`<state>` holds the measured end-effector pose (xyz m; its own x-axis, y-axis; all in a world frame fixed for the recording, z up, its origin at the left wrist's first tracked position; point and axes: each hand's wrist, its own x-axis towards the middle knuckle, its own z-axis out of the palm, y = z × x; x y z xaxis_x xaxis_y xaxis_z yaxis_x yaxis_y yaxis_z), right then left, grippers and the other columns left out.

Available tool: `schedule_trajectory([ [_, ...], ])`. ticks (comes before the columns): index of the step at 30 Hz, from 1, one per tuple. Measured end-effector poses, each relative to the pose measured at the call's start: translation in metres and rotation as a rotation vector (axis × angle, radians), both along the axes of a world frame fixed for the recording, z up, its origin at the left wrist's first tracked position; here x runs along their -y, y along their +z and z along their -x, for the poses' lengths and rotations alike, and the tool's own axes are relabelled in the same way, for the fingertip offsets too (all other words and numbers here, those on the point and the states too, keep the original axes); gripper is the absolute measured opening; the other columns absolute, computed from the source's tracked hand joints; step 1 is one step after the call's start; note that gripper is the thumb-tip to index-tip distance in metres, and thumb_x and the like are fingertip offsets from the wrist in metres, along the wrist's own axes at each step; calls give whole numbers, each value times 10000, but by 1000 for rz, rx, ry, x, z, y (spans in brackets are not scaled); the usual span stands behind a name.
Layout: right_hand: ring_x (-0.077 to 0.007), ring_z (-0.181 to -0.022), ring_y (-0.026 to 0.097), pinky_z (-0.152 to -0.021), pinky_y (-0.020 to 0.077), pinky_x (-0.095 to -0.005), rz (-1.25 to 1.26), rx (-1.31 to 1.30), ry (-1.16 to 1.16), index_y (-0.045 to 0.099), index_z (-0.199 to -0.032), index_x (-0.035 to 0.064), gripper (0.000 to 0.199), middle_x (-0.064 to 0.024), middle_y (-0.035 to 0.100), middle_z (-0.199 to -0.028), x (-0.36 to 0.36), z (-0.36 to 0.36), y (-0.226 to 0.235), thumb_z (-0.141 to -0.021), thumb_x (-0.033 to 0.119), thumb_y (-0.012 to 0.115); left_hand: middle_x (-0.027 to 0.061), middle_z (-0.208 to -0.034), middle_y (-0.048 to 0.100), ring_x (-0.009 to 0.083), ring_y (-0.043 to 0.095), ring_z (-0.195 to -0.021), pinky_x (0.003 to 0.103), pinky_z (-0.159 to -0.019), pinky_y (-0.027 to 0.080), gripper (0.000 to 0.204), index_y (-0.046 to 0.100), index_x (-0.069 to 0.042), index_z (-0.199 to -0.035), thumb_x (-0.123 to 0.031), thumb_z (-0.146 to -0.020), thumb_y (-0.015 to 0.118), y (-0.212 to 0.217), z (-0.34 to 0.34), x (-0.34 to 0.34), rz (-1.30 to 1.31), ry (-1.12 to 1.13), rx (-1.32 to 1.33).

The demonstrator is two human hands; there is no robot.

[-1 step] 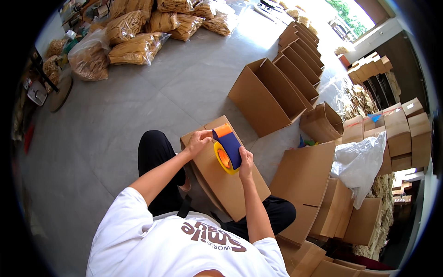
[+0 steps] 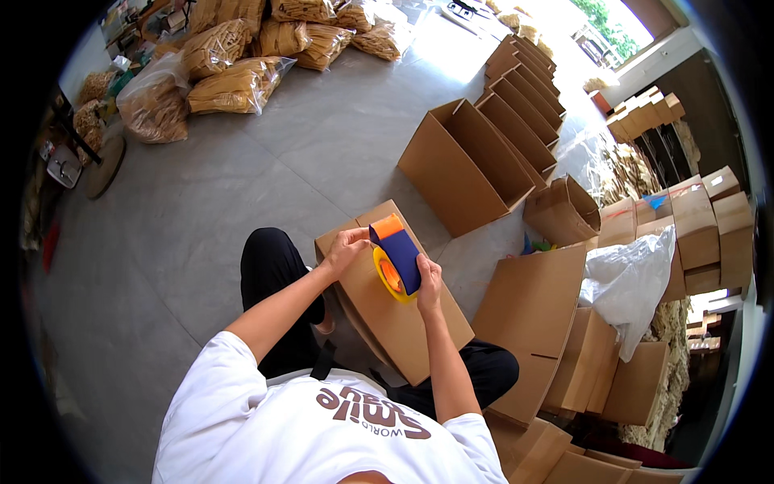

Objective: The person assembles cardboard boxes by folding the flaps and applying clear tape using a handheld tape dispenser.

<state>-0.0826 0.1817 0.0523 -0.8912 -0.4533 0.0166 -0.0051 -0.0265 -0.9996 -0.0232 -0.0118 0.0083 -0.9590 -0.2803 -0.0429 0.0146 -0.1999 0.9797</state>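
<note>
Right hand (image 2: 429, 278) grips the tape dispenser (image 2: 395, 250) over the cardboard box (image 2: 395, 339), left hand (image 2: 347, 248) at the dispenser's far end (pinching or merely touching, I can't tell)! Looks light, stiff; best held by its blue body (image 2: 403, 262).

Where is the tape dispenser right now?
Near the head view's centre, the tape dispenser is between left hand and right hand, over a cardboard box.

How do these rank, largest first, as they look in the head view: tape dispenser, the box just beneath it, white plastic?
1. Box
2. White plastic
3. Tape dispenser

Apparent size only: the box and tape dispenser are nearer the camera than the white plastic.
</note>
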Motion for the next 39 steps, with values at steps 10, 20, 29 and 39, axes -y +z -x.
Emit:
schedule_trajectory([
  [10,-23,-546,337,-487,257,-228,10,115,19,504,-633,23,402,66,400,-575,0,0,2,-913,311,492,10,-991,653,86,580,-923,268,-903,407,184,649,-34,-994,-105,-865,538,13,-5,-25,-524,52,20],
  [20,-24,-555,343,-491,258,-230,-9,17,6,500,-632,18,394,67,405,-583,4,-3,11,-905,302,503,42,-883,656,137,605,-804,278,-799,459,112,651,-22,-896,-20,-815,573,-13,-3,-29,-520,271,129],
  [29,-27,-558,284,-489,214,-246,16,62,-8,353,-588,87,397,73,309,-588,2,-5,13,-893,287,509,64,-865,655,164,617,-832,281,-803,472,65,637,-24,-834,0,-801,586,-5,1,-16,-745,168,254],
  [39,-61,-696,530,-625,424,-215,-168,18,189,626,-880,-29,377,-18,605,-768,2,-1,24,-800,338,655,79,-799,659,162,635,-718,272,-720,520,84,648,-22,-796,28,-789,581,-9,13,-20,-578,407,265],
])
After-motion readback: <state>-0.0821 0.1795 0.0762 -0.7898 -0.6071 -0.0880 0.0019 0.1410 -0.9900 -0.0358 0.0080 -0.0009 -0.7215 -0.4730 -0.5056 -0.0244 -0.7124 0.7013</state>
